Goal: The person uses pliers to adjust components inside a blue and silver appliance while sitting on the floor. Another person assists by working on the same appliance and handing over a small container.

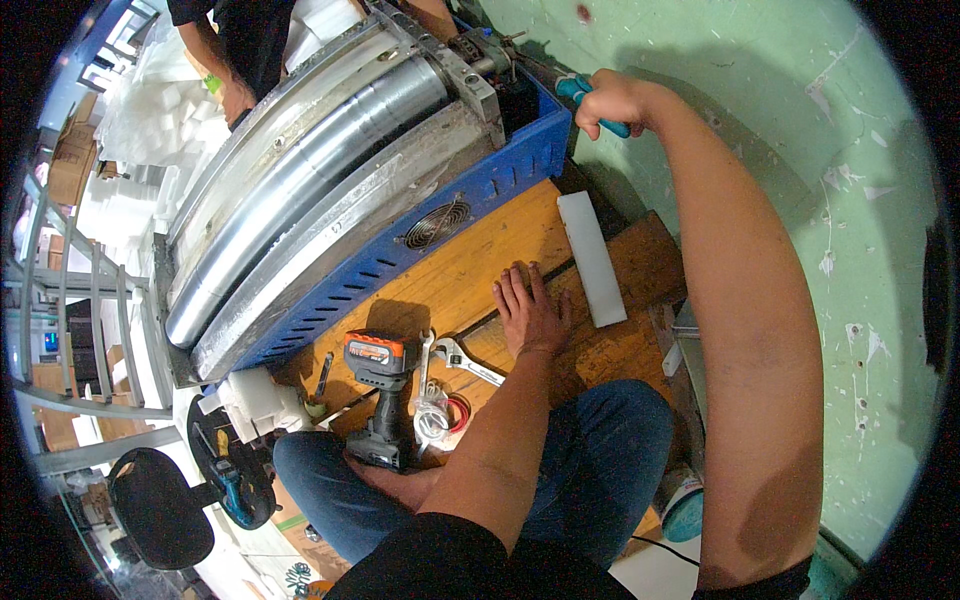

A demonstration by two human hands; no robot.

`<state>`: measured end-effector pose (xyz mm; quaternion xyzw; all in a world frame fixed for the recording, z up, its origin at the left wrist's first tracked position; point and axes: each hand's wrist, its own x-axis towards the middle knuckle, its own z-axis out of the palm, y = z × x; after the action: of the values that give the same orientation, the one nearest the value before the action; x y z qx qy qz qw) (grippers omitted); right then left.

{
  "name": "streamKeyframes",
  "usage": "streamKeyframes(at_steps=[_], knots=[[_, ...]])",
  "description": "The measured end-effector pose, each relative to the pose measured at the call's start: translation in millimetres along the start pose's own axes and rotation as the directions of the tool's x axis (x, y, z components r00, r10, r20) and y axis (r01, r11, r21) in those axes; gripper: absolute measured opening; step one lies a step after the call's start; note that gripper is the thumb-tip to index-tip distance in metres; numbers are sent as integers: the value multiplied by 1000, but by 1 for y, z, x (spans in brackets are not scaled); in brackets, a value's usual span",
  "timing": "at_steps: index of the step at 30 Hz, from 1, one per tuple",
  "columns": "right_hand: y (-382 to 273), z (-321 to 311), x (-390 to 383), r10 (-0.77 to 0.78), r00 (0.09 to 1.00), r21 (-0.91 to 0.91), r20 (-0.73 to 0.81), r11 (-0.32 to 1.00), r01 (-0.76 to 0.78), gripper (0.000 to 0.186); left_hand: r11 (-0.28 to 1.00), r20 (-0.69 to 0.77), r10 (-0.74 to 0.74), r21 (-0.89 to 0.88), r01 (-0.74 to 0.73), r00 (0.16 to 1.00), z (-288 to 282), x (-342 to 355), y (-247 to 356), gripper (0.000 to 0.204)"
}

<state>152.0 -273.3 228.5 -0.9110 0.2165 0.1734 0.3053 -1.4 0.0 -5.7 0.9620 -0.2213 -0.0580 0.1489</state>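
High on the right, my right hand (612, 102) is closed around the teal handle of a screwdriver (572, 88). Its thin shaft points toward the end of a machine with a long shiny metal roller (320, 185) and a blue housing (560, 130); whether the tip touches anything is too small to tell. My left hand (533, 318) lies flat with fingers spread on the wooden boards (440, 285), beside a white rectangular block (592, 260). Near my legs are a cordless power tool (380, 390) with an orange-and-black battery, an adjustable wrench (465, 362) and a combination wrench (425, 360).
A bundle of clear and red cord (437, 415) lies by the wrenches. A green wall (760, 120) rises close on the right. Another person's hand (236, 100) is behind the roller. A black stool (160, 505) and a tray of tools (232, 470) stand lower left.
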Motion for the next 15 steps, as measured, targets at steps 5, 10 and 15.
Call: streamKeyframes(at_steps=[5, 10, 15], knots=[[-2, -1, -3, 13, 1000, 9, 6, 1000, -13, 37, 1000, 35, -8, 10, 8, 999, -4, 0, 2, 78], [-1, 2, 1, -3, 1000, 9, -16, 1000, 3, 31, 1000, 34, -4, 23, 3, 999, -4, 0, 0, 79], [0, 1, -1, -3, 1000, 18, -21, 1000, 3, 30, 1000, 23, -7, 16, 7, 1000, -2, 0, 1, 79]])
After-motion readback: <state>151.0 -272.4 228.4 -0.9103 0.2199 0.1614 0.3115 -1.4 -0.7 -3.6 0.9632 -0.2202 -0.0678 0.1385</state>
